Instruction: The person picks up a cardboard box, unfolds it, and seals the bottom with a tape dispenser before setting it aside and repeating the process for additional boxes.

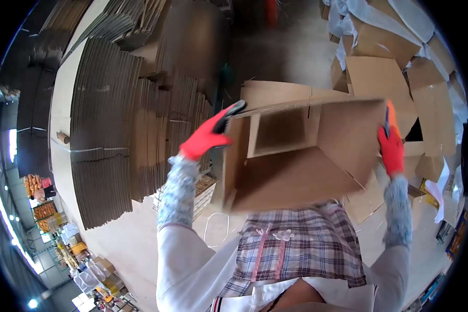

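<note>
An open cardboard box (301, 177) is held up in front of my body, tilted so that its inside faces me. My left hand (208, 136), in a red glove with dark finger coating, is closed on the box's upper left edge. At the upper right corner my right hand (391, 151), gloved the same way, grips the side of the box. A bright orange shape (392, 113) shows just above the right hand's fingers; I cannot make out what it is. The fingers behind the cardboard are partly hidden.
Tall stacks of flattened cardboard (101, 130) stand on my left. On the right lie several opened boxes (382, 78) with white plastic sheeting (366, 18). Behind the held box is another open carton (275, 91). Shelves and goods (88, 270) appear at the far lower left.
</note>
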A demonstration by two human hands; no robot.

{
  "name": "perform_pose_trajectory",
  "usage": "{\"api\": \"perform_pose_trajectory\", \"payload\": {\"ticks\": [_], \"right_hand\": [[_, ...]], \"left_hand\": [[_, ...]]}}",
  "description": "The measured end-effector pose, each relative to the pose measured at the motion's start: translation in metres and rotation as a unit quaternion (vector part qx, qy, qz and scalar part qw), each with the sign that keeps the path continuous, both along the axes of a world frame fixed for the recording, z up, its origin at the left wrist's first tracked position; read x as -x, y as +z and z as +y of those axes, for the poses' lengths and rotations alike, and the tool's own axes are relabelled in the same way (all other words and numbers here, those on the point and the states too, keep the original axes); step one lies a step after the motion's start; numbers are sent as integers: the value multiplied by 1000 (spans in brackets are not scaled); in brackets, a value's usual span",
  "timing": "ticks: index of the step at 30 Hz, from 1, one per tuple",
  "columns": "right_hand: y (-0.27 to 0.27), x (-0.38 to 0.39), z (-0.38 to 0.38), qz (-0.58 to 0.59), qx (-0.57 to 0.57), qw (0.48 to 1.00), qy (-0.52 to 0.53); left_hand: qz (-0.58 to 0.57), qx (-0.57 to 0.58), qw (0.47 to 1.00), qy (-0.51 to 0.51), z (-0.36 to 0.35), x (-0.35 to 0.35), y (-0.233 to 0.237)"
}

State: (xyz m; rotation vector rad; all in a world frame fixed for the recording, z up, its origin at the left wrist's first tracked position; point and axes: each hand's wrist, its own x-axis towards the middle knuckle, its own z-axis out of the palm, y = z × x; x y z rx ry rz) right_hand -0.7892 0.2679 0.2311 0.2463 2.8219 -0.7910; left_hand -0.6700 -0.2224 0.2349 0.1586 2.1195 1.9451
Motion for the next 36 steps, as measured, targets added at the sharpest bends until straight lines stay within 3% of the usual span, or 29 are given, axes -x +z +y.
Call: {"api": "perform_pose_trajectory", "payload": {"ticks": [1,2,4,5,6,7,9,10,11,12,13,14,15,16,17,18,19,20,22,24,26,27,29,31,32,33,34,36], "right_hand": [[-7,9,-10,-54,70,996,-30],[-23,12,-9,-52,70,996,-31],[-60,24,-7,62,-54,995,55],[-61,29,-7,66,-49,995,50],[-61,24,-10,67,-52,995,51],[-63,12,-11,58,-57,995,59],[-54,14,-20,38,-62,996,58],[-48,15,-26,17,-53,997,60],[-47,11,-28,-8,-43,997,62],[-56,6,-26,-14,-37,997,63],[-68,3,-25,57,-79,991,88],[-75,7,-21,131,-124,977,110],[-71,17,-13,131,-126,978,104],[-61,24,0,63,37,995,67],[-50,25,15,-8,198,980,25],[-35,22,22,1,308,951,-14],[-28,16,26,6,308,951,-14],[-24,4,30,121,235,953,150],[-52,-8,26,148,192,877,416],[-88,-17,3,60,228,827,511],[-73,-7,-80,-27,225,798,558],[-70,-11,-111,-77,225,779,580],[-112,-21,-155,117,232,746,613],[-173,-29,-163,198,223,742,600],[-201,-33,-160,200,259,753,570],[-212,-38,-153,112,206,786,572],[-207,-33,-151,128,215,780,574],[-216,-35,-146,140,223,784,562]], "left_hand": [[-68,95,991,61,7,10,-30],[-95,145,981,91,7,13,-46],[-129,187,964,136,2,11,-66],[-134,183,962,151,-2,9,-73],[-63,242,964,92,8,3,-90],[-78,242,963,91,29,-8,-100],[-28,293,933,207,83,-15,-117],[-62,503,848,154,119,-13,-129],[-98,685,716,88,153,-14,-143],[-99,769,629,61,172,-12,-169],[-93,841,533,33,181,4,-159],[-157,754,638,15,180,21,-147],[-151,754,639,11,169,38,-133],[-127,700,702,-24,154,44,-123],[-108,639,760,-60,139,40,-115],[-22,668,737,-98,122,33,-106],[-50,678,729,-84,119,22,-110],[-62,662,744,-67,122,16,-123],[-25,635,771,-35,125,14,-153],[12,635,771,-50,114,14,-170],[60,632,769,-78,85,22,-179],[51,599,793,-99,64,25,-176],[18,496,863,-94,27,29,-154],[-16,461,887,-27,23,8,-130],[-18,528,849,10,39,-11,-104],[-25,564,824,40,51,-35,-81],[-36,599,797,69,63,-60,-69],[-60,550,822,134,100,-106,-72]]}}
